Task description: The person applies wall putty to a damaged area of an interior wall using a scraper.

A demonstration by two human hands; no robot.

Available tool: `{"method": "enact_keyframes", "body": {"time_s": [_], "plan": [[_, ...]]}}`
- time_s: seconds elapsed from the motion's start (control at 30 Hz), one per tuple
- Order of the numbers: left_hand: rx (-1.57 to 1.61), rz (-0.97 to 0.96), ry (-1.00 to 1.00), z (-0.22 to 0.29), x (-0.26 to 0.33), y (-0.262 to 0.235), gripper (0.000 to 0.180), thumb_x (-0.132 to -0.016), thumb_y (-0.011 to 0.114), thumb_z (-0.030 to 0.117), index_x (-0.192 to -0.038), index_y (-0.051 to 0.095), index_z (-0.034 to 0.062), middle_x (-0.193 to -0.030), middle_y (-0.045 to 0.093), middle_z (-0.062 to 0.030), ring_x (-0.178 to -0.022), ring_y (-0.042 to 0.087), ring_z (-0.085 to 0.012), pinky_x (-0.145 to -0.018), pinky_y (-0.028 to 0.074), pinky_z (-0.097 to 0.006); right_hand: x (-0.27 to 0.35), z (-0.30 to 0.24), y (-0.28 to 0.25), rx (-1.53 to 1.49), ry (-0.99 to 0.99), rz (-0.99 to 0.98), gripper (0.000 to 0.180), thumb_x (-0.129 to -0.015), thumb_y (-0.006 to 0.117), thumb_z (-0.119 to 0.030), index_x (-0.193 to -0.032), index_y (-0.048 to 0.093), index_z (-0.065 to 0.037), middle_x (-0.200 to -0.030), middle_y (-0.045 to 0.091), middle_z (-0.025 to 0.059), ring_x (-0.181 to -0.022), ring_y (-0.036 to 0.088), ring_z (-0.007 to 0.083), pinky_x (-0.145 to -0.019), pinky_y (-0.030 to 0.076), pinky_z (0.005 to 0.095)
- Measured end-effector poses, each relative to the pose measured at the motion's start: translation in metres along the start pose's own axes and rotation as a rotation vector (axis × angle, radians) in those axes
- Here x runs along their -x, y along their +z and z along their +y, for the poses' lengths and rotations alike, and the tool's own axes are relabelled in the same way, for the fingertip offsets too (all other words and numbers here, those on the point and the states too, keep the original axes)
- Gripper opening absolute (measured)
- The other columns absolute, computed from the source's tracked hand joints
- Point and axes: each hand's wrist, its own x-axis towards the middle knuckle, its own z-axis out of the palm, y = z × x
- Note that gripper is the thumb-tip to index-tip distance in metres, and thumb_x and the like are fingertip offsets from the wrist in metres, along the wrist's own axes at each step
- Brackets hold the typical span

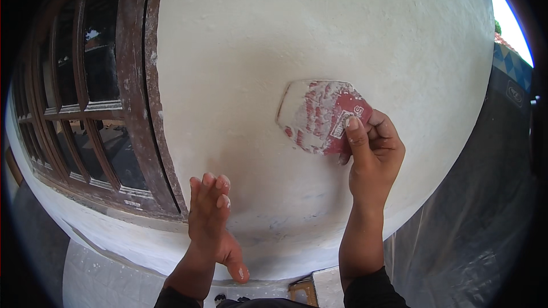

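1. Spreader (pixel 324 117), thin and red: gripping it in the right hand (pixel 375 157), pressing with the thumb on the near face and curling the fingers behind.
2. Holding it in front of the cream plastered wall (pixel 365 34), right of the brown wooden window frame (pixel 134 88), and aiming the wide edge leftward; not managing to tell contact from a near hover.
3. Carrying white filler paste (pixel 295 111) over most of the face (in ragged ridges, letting red peek through), so apparently having material left to lay on.
4. Holding nothing in the left hand (pixel 206 219), extending its fingers upward and pointing its thumb downward, lower and further left than the spreader; showing white residue on the fingertips.
5. Judging by looks, finding the middle and upper wall largely done: presenting a broad, pale, fairly even coat around the spreader, showing only faint bumps.
6. Finding the lower wall less finished, seemingly: showing greyish patches (pixel 274 219) and streaks above the bottom edge, so probably leaving smoothing or another pass to do there.
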Motion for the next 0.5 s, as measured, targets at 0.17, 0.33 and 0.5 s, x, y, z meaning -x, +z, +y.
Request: {"method": "enact_keyframes", "body": {"time_s": [0.17, 0.33, 0.5], "plan": [[-0.006, 0.022, 0.005, -0.006, 0.004, -0.004, 0.108, -0.079, 0.018, 0.084, -0.143, 0.031, -0.0025, -0.142, 0.036, -0.0295, -0.135, 0.033, -0.0405, -0.113, 0.016, -0.053, 0.001, -0.001, -0.012, 0.098, -0.055, 0.142, 0.02, -0.09, 0.064, -0.008, -0.102, 0.06, 0.006, -0.074, 0.065, 0.0042, -0.059, 0.052, 0.002, -0.049, 0.038, 0.0162], [-0.036, -0.061, -0.01, -0.004, 0.001, -0.003, 0.102, -0.081, 0.025, 0.08, -0.142, 0.034, -0.0026, -0.138, 0.045, -0.0246, -0.137, 0.033, -0.0371, -0.115, 0.013, -0.049, -0.003, 0.009, 0.015, 0.1, -0.13, 0.114, 0.018, -0.091, 0.063, -0.008, -0.101, 0.06, 0.006, -0.072, 0.064, 0.0039, -0.054, 0.049, 0.0019, -0.044, 0.034, 0.0165], [-0.072, -0.034, 0.028, 0.0, -0.005, -0.005, 0.105, -0.082, 0.016, 0.081, -0.142, 0.032, -0.0034, -0.144, 0.033, -0.0289, -0.135, 0.034, -0.0392, -0.111, 0.023, -0.051, -0.002, 0.0, 0.002, 0.062, -0.06, 0.193, 0.019, -0.09, 0.064, -0.011, -0.1, 0.061, 0.004, -0.07, 0.062, 0.0024, -0.052, 0.048, 0.0028, -0.043, 0.034, 0.0178]]}}
